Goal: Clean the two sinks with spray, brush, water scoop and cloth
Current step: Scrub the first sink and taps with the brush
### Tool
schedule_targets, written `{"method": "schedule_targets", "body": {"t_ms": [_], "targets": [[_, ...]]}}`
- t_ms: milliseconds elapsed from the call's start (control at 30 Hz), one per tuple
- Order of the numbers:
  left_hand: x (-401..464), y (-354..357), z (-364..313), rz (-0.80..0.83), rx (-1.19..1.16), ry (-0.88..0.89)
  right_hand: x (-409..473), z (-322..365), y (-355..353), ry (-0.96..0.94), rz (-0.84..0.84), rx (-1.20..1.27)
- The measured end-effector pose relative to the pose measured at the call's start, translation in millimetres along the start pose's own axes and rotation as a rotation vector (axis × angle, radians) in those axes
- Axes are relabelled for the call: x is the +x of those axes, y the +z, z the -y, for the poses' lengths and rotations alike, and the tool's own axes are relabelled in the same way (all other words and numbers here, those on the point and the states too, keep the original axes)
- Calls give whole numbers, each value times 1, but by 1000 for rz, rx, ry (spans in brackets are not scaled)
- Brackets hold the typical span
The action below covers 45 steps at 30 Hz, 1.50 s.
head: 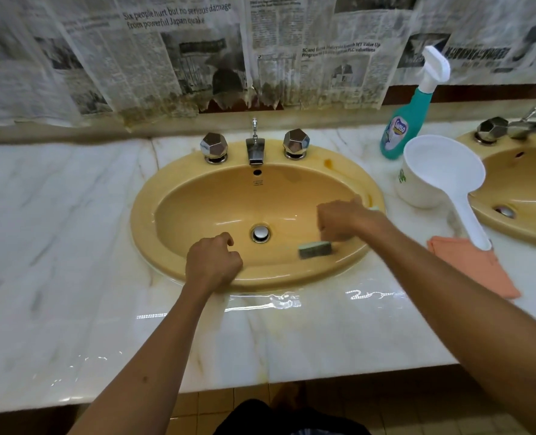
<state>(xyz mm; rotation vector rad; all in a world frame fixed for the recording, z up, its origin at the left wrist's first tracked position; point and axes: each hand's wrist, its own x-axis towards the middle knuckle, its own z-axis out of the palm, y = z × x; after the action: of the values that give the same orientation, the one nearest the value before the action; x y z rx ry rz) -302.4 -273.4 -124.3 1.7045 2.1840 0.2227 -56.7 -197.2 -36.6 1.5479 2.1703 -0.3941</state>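
Scrub step in hand on the near sink: right hand is curled round the handle of the brush, whose bristle head sits low on the right inner wall of the bowl, just right of the drain. Left hand is loosely fisted, holds nothing, and rests on the front rim of the same sink. Judged progress: early to middle. The bowl looks wet and glossy and water is pooled on the marble counter in front of the rim, so wetting or spraying seems done here; an orange stain on the rim right of the faucet is not yet removed. Rinse and wipe appear still to come: the water scoop stands on the counter between the two sinks, its handle lying over the orange cloth, and the spray bottle stands upright just behind the scoop. The second sink, at the right edge of view, looks untouched; cannot tell whether it is wet. Room: bowl interior is open to the left and back for strokes; taps and faucet crowd the rear rim; the scoop sits near the right rim, so wide outward strokes on that side risk knocking it; counter to the left carries nothing visible
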Motion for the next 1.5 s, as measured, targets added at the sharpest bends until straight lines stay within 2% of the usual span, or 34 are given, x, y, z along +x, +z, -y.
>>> {"method": "schedule_targets", "body": {"t_ms": [100, 267, 400, 467, 600, 667, 733, 833, 933, 1033, 1100, 1200, 1267, 1367, 1433, 1500], "targets": [[-3, -1, -1, -75, -16, 22, 22, -21, -2, 53, 138, 4], [-8, -4, 1, -190, -54, 66, 52, 38, 17, -190, 317, 289], [-6, -4, -1, -227, -117, 56, 72, 1, 11, -81, 413, 96], [-7, -6, -3, -231, -138, 53, 75, 2, 14, -73, 394, 40], [-9, -7, -4, -207, -138, 40, 68, 46, 25, -214, 380, 361], [-9, -7, -5, -187, -130, 26, 68, 37, 19, -244, 411, 420], [-8, -7, -6, -174, -136, 13, 74, 10, 13, -192, 440, 267], [-8, -7, -7, -143, -132, -5, 80, -3, 24, -103, 353, -27], [-6, -7, -7, -124, -123, -5, 72, 33, 35, -216, 309, 193], [-6, -7, -7, -113, -109, -16, 60, 34, 20, -250, 367, 452], [-6, -7, -8, -105, -102, -28, 58, 9, 12, -206, 399, 373], [-5, -6, -8, -81, -102, -35, 60, -4, 19, -101, 344, 163], [-5, -7, -9, -71, -97, -42, 60, 18, 26, -127, 291, 196], [-5, -7, -7, -69, -98, -44, 53, 48, 27, -197, 258, 376], [-5, -7, -8, -66, -102, -37, 40, 35, 9, -206, 272, 399], [-4, -7, -8, -58, -100, -36, 29, 12, -4, -144, 273, 292]]}}
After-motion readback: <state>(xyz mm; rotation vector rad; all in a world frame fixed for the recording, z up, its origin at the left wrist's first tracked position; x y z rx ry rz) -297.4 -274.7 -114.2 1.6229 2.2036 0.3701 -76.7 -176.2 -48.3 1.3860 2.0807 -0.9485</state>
